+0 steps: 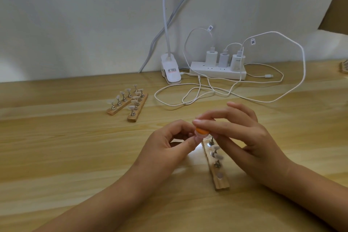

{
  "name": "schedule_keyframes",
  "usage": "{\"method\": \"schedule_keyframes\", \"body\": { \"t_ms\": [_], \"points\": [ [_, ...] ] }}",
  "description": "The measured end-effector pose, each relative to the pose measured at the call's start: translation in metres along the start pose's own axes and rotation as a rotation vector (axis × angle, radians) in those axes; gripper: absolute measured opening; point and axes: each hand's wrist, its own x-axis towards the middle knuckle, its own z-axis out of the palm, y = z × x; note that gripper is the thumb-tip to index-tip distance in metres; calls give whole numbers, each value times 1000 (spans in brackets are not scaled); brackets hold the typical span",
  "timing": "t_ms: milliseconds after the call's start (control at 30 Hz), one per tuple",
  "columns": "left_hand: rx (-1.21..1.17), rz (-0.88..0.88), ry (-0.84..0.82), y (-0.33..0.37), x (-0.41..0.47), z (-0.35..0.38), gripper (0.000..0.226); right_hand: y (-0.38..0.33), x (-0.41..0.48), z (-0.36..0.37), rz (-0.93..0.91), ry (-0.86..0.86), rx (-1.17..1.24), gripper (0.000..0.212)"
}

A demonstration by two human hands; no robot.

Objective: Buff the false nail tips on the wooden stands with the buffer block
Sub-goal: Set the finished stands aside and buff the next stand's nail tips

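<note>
My right hand (237,135) pinches a small buffer block (202,131) with an orange middle layer between thumb and fingers. Just under the block, my left hand (169,145) pinches a false nail tip (197,138) on its metal holder, mostly hidden by the fingers. Below both hands a wooden stand (219,177) lies on the table, with a few clear nail tips (218,157) on metal pegs and one bare magnet near its close end. Two more wooden stands (128,102) with several nail tips lie side by side at the back left.
The wooden table (75,147) meets a white wall. At the back stand a white clip lamp (171,71) and a power strip (218,70) with three chargers. White cables (207,92) loop across the table behind my hands. A brown object edge (344,66) shows far right.
</note>
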Motion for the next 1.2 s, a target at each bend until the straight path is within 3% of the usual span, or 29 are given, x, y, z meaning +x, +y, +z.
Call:
{"method": "schedule_keyframes", "body": {
  "t_ms": [633, 1000, 1200],
  "points": [
    [-89, -36, 56, -1, 1, -2, 11, 2, 3, -1, 49, 46, 42, 29],
    [-64, -4, 40, -2, 0, -2, 11, 1, 1, 1, -23, 53, 38, 30],
    [-109, -56, 71, 1, 0, -2, 12, 11, 3, -1, 192, 99, 106, 26]
  ]
}}
